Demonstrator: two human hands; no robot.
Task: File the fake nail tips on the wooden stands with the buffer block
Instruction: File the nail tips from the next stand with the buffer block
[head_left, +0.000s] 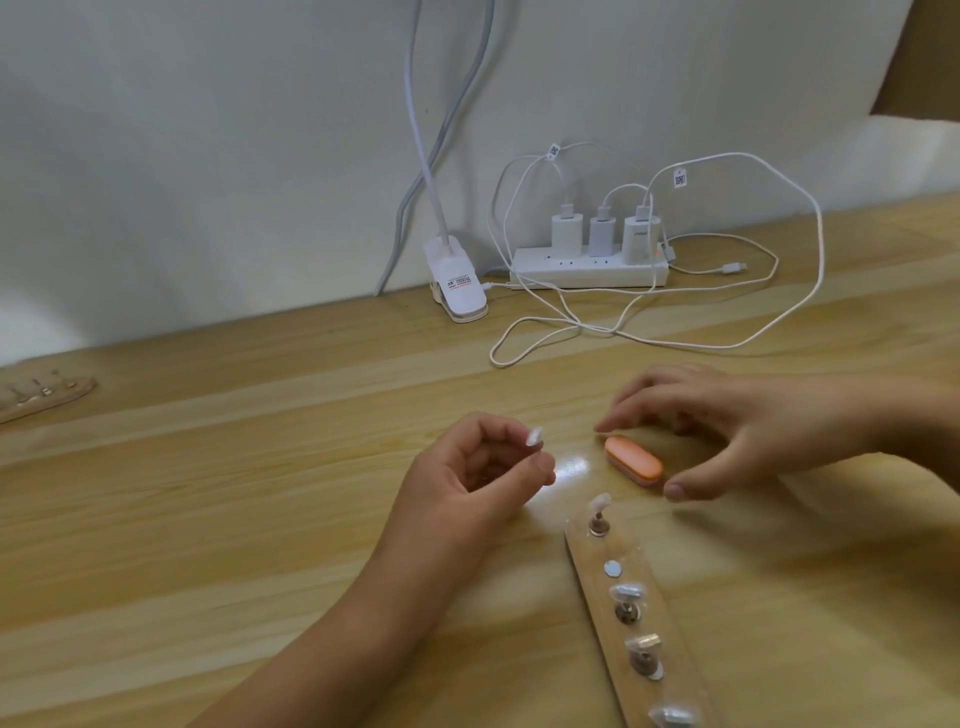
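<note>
My left hand (483, 467) pinches a small clear nail tip (534, 435) on its peg, lifted off the table. An orange buffer block (634, 462) lies flat on the table just right of it. My right hand (737, 426) hovers over the block with fingers spread, thumb near its right end, not gripping it. A wooden stand (660, 618) runs from the centre toward the bottom right. It carries several clear nail tips on metal pegs, and one bare round magnet spot (613, 569) is uncovered.
A second wooden stand (47, 397) with pegs lies at the far left. At the back by the wall sit a white power strip (587, 270) with three chargers, looping white cables (727, 343) and a white clip-lamp base (460, 286).
</note>
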